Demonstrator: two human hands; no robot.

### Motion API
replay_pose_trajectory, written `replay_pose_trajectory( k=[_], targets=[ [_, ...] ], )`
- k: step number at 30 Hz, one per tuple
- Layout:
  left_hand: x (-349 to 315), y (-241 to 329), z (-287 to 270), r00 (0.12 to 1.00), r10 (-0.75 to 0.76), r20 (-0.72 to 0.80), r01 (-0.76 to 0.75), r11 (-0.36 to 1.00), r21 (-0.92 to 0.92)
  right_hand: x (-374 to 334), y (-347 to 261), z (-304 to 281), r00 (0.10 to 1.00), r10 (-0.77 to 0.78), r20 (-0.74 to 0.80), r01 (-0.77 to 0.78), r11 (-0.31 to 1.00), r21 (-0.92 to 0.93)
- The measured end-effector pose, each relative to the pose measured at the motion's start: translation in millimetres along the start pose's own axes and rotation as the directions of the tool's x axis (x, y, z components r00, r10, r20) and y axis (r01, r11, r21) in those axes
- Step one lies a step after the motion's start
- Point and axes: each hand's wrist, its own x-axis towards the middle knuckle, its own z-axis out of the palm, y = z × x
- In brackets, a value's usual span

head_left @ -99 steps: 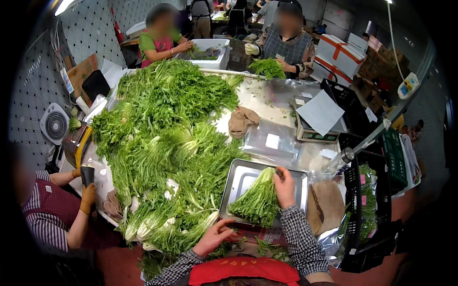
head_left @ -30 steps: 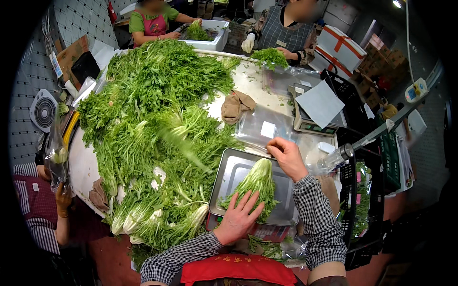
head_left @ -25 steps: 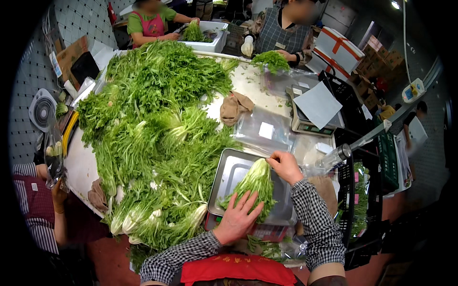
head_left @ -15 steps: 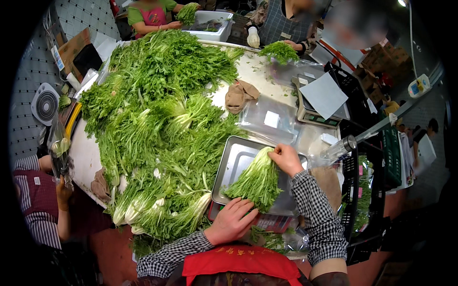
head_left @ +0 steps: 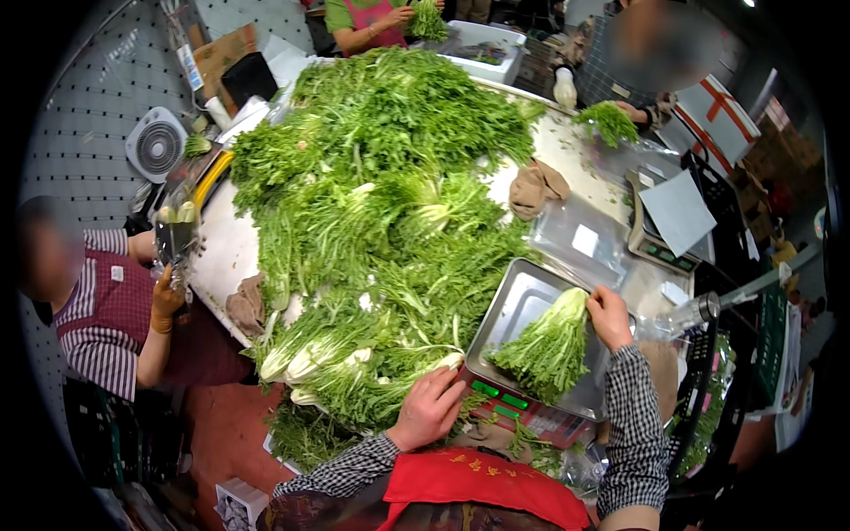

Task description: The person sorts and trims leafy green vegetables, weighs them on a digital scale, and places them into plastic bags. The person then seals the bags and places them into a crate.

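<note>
A head of curly endive [head_left: 547, 350] lies in the metal weighing pan [head_left: 611, 398], its pale stem end toward the upper right and its frilly leaves toward the lower left. My right hand [head_left: 611, 319] pinches that stem end. Beneath the pan is a red scale [head_left: 531, 414] with lit green displays. Just left of the scale, my left hand [head_left: 429, 409] is empty, fingers slightly bent and apart. Its fingertips are close to the white root end of another endive [head_left: 450, 362] at the edge of the big leafy pile [head_left: 390, 186]; whether they touch cannot be told.
Clear plastic bags [head_left: 580, 239] and a brown cloth [head_left: 537, 189] lie beyond the pan. A second scale [head_left: 660, 234] and black crates [head_left: 699, 389] stand at right. One co-worker [head_left: 115, 301] holds a bagged item at left; two more work across the table.
My view has swung left, shifting the scene rightward. My left hand has come off the endive's leaves to the pan's left, uncovering the scale's displays. My right hand still grips the stem end.
</note>
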Motion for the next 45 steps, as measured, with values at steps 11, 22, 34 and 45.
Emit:
replay_pose_trajectory(
  k=[11,22,34,45],
  targets=[
    [-9.3,-44.2,9.0,0.937,-0.347,0.037,0.342,0.935,0.087,-44.6,-49.7,-7.4,0.999,-0.036,-0.020,0.041,0.940,0.339],
    [18.4,-65.9,-46.0,0.717,-0.617,0.324,0.535,0.189,-0.823,-71.9,-98.9,11.9,0.994,-0.078,0.071,0.034,0.875,0.483],
    [24.2,-53.5,-58.7,0.773,-0.589,0.236,0.455,0.256,-0.853,-80.4,-136.4,44.6,0.957,-0.243,0.161,0.152,0.887,0.436],
    [23.4,-36.3,-75.3,0.871,-0.396,0.289,0.457,0.440,-0.773,-71.5,-179.7,74.7,0.664,-0.734,0.142,0.700,0.677,0.225]
  ],
)
